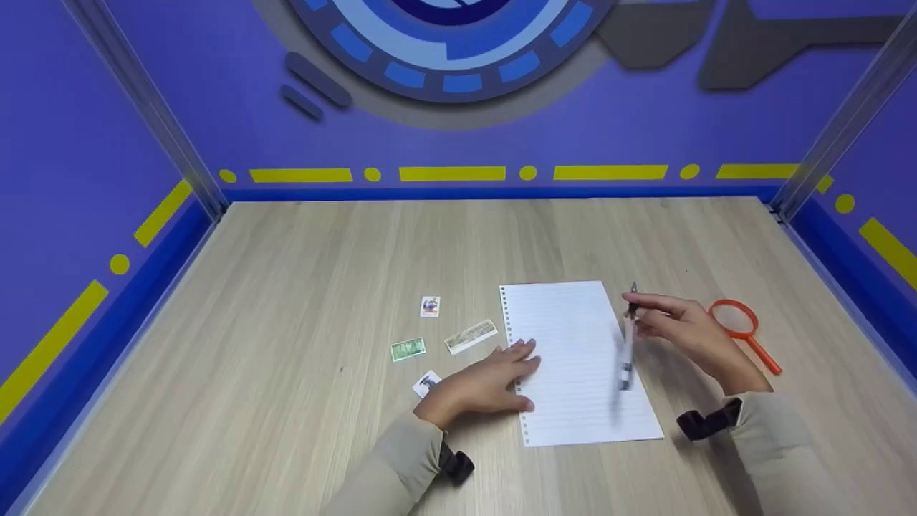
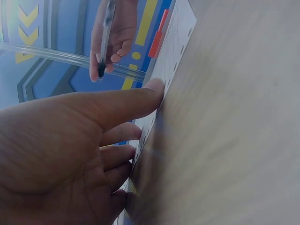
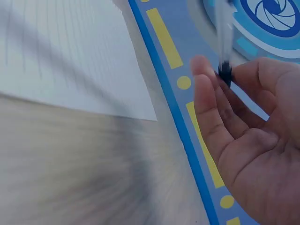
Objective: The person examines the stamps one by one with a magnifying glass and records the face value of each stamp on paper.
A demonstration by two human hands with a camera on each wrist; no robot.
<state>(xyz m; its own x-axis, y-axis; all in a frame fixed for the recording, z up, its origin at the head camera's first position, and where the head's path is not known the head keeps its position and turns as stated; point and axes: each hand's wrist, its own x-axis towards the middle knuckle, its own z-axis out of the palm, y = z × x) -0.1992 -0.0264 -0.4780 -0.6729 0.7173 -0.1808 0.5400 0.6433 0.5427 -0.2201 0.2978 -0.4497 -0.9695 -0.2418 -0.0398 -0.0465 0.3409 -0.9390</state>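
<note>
A white lined sheet of paper (image 1: 573,358) with punched holes along its left edge lies on the table. My left hand (image 1: 491,380) rests on that edge, fingers spread and thumb (image 2: 136,101) touching the paper. Over the sheet's right side, my right hand (image 1: 680,333) pinches a clear pen (image 1: 627,351) between thumb and fingers. The grip is near the pen's black end (image 3: 225,72), and the clear barrel extends away from the fingers. In the head view the pen is partly blurred and casts a shadow on the paper.
An orange magnifying glass (image 1: 756,344) lies right of the right hand. Left of the paper lie small stamp-like pieces: a cartoon one (image 1: 430,307), a green one (image 1: 408,349), a long beige one (image 1: 471,337), and another (image 1: 426,383) partly behind the left hand. Blue walls (image 1: 473,150) enclose the table.
</note>
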